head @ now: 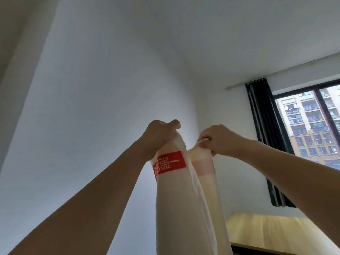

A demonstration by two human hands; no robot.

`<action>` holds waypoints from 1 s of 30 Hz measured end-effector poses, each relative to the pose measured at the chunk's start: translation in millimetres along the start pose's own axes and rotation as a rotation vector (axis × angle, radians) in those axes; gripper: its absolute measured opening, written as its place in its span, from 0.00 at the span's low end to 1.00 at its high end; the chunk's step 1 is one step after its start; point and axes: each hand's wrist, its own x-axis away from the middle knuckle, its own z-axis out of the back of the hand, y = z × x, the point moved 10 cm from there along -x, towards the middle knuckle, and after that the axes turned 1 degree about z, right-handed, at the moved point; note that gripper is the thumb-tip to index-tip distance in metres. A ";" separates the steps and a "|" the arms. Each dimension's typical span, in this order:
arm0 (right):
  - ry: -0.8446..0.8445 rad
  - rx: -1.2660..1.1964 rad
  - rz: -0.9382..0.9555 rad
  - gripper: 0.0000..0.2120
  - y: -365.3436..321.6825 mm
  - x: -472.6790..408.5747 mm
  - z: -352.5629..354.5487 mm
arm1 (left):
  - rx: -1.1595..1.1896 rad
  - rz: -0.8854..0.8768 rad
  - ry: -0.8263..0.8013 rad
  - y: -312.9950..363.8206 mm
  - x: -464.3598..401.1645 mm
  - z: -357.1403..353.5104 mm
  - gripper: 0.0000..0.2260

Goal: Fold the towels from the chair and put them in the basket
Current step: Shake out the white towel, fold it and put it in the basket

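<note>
A white towel with a red printed label hangs lengthwise from both raised hands in the middle of the view. My left hand grips its top left corner in a closed fist. My right hand pinches the top right corner, close beside the left hand. The towel falls in two long folds and runs out of the bottom of the frame. Neither the chair nor the basket is in view.
A white wall fills the left and centre. A window with a dark curtain stands at the right. Below it lies a bed with pale yellow bedding.
</note>
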 end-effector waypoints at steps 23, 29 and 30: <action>-0.175 -0.623 -0.128 0.22 -11.0 18.5 -22.8 | -0.139 -0.091 0.039 -1.2 0.1 -2.6 0.07; -0.038 -0.590 -0.093 0.18 -7.9 17.4 -19.9 | -0.123 -0.040 0.001 -9.6 0.1 -13.9 0.06; -0.005 -0.590 -0.102 0.15 -4.7 16.2 -18.6 | -0.112 -0.037 -0.003 -9.9 1.1 -14.7 0.06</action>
